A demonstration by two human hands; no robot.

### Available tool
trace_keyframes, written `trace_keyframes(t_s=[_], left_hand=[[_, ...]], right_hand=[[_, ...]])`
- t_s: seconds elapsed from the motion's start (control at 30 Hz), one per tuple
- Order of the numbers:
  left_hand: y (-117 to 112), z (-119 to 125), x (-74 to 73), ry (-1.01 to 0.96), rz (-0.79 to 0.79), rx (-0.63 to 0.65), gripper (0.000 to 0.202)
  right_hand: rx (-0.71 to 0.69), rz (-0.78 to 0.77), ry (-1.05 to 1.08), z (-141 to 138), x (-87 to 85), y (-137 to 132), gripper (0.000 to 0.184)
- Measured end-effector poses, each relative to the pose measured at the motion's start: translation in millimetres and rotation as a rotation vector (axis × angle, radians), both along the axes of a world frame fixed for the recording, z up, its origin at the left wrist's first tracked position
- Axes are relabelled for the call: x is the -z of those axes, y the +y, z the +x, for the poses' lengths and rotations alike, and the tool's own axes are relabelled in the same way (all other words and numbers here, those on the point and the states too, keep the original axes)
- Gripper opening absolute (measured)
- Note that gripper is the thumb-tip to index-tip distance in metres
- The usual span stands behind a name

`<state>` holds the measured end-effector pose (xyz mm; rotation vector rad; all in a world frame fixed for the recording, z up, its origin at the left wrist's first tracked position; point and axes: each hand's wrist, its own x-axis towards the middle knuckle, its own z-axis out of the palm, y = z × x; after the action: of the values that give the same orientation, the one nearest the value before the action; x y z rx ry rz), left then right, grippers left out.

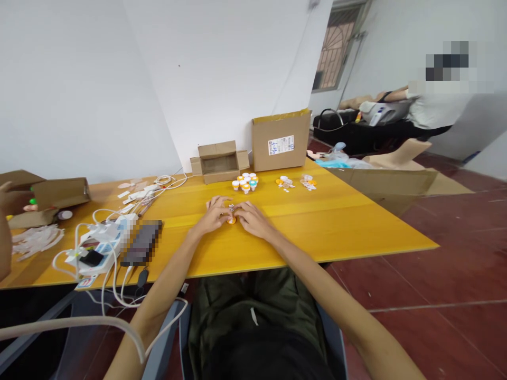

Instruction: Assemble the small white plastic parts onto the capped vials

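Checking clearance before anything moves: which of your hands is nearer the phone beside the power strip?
Left. The left hand is right of the phone, at the small orange piece; the right hand is farther right, on that piece's other side.

Orange round part (231,221): small, located slightly below and left of frame centre. Black-and-white piece (232,208): appears immediately above it; contact indeterminable.

Flat yellow wooden tabletop (332,221) looked smooth, slightly glossy; upright brown cardboard box (280,131), matt; white-and-orange round plastic pieces (246,187), smooth; dark-green cloth (237,303) over my lap, matt, creased.
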<state>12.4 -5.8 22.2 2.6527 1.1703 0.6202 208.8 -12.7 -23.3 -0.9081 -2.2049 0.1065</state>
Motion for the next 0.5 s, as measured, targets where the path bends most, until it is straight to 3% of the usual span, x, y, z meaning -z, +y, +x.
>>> trace_keyframes(t_s=[0.5], left_hand=[[1.6,-1.5,3.6,-0.015,0.017,0.023,0.023]], right_hand=[[0.024,0.034,-0.005,-1.4,-1.1,-2.6,0.031]])
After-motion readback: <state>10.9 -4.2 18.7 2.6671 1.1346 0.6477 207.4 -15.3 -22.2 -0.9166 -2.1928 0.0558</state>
